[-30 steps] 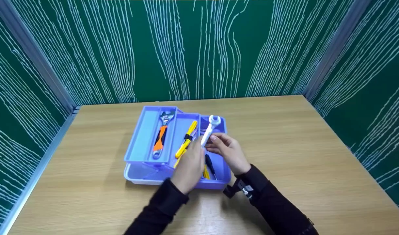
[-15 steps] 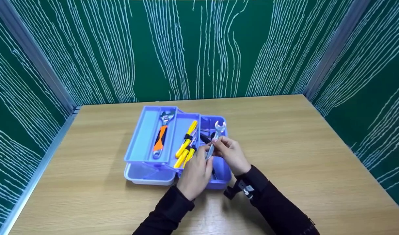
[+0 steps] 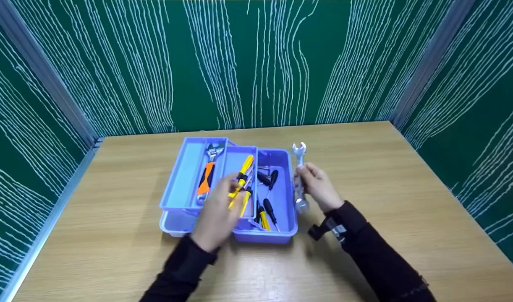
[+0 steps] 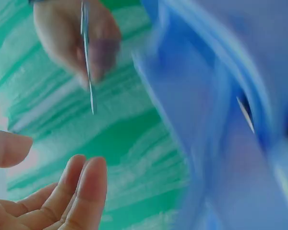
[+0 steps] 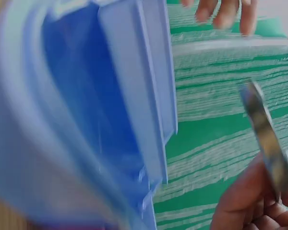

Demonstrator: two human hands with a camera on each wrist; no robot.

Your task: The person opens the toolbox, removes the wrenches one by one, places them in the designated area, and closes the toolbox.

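My right hand pinches a silver open-ended wrench by its middle, just past the right wall of a purple toolbox. One forked end points away from me. The same wrench shows blurred in the right wrist view. My left hand, also blurred, is over the toolbox's raised trays, overlapping yellow-handled screwdrivers. In the left wrist view the left hand's fingers stand apart from the thumb, with nothing between them.
An adjustable wrench with an orange and black handle lies in the upper left tray. Several black-handled screwdrivers and a yellow-handled one lie in the toolbox's bottom. Green panels with white streaks enclose the wooden table.
The wrench has moved right, out from over the toolbox, in my right hand. My left hand has come off it and moved left over the trays.
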